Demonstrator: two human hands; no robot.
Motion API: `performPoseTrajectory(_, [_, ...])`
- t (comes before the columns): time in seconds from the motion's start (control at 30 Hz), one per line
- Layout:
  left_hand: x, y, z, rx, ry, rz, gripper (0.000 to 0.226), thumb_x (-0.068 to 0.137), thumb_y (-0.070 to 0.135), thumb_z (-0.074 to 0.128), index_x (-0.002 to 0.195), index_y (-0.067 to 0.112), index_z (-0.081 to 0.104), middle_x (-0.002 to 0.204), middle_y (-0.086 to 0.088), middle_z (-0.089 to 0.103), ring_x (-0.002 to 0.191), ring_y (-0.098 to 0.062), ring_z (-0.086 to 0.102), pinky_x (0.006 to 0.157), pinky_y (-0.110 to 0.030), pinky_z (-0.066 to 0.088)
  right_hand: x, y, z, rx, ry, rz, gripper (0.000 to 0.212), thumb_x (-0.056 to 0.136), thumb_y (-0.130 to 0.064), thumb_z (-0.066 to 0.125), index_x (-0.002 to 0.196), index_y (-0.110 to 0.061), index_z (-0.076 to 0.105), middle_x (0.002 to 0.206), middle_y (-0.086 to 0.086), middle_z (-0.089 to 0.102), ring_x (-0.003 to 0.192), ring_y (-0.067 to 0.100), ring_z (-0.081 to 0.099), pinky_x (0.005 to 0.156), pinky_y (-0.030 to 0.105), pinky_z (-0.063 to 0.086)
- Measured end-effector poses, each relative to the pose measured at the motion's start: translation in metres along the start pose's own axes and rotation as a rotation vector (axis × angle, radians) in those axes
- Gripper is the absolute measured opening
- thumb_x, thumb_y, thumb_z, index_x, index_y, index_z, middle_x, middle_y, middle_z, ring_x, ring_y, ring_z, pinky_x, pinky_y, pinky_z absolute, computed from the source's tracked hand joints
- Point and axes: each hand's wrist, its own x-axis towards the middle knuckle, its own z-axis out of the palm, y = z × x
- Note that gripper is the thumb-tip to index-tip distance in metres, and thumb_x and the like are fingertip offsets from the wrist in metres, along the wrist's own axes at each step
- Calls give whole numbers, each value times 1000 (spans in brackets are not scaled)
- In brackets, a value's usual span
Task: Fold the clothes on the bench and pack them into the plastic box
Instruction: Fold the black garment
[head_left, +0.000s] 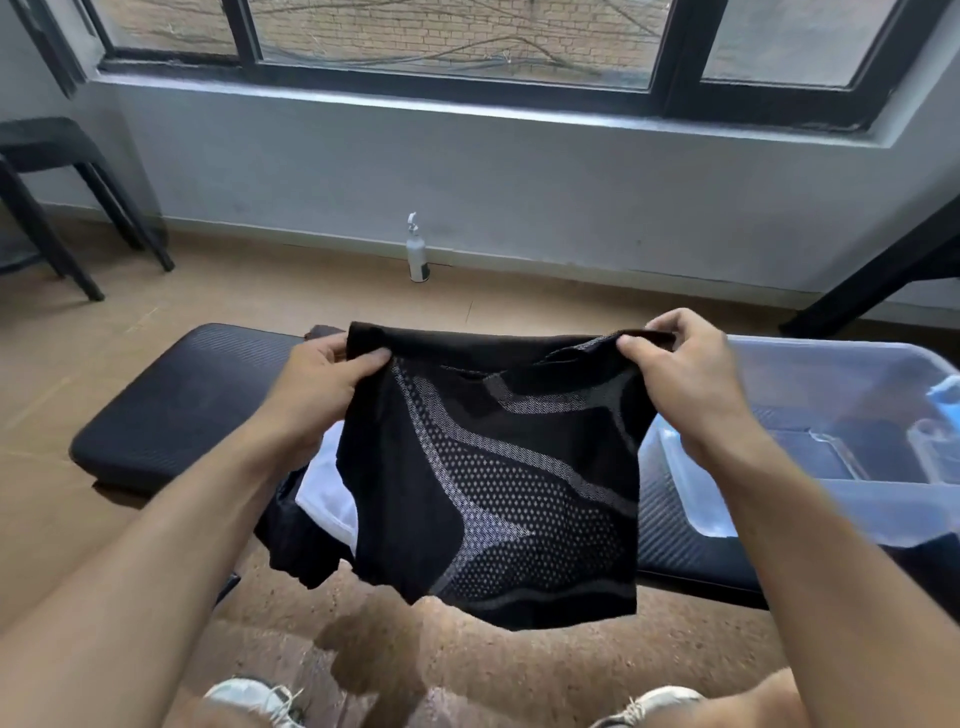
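1. Two hands hold up a black garment (488, 467) with a grey dotted pattern; it hangs above the desk (171, 400), its lower edge loose in the air.
2. Left hand (317, 384) pinches the top left corner, thumb in front of the cloth and fingers (332, 347) curled behind it.
3. Right hand (685, 374) grips the top right corner the same way, thumb on the near face.
4. No brand, label or writing can be read on the garment.
5. Behind the garment, a white cloth (330, 488) and more dark fabric lie on the desk, mostly hidden.
6. On the desk's right end stands the clear plastic box (810, 364), cut off by the frame edge; its contents are hard to make out.
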Motion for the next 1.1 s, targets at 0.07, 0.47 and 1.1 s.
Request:
performPoseTrajectory(0.07, [-7, 0, 9, -14, 8, -26, 11, 93, 8, 68, 102, 9, 75, 91, -7, 77, 68, -12, 70, 58, -26, 58, -6, -5, 4, 50, -49, 41, 13, 84, -16, 68, 91, -22, 61, 81, 5, 68, 62, 17, 61, 51, 33, 50])
performPoseTrajectory(0.47, [-55, -4, 58, 47, -112, 179, 8, 95, 16, 68, 100, 16, 75, 86, -15, 78, 78, -26, 69, 83, -47, 53, -69, -41, 22, 278, -919, 44, 31, 89, 1, 71, 117, -10, 64, 101, 10, 77, 95, 22, 75, 76, 33, 63])
performPoseTrajectory(1.1, [-65, 3, 64, -178, -413, 192, 19, 86, 3, 71, 103, 11, 72, 90, -14, 74, 82, -25, 68, 75, -31, 57, -99, -60, 10, -196, -315, -801, 12, 80, -45, 77, 88, -36, 80, 55, -24, 50, 55, 0, 49, 59, 21, 36])
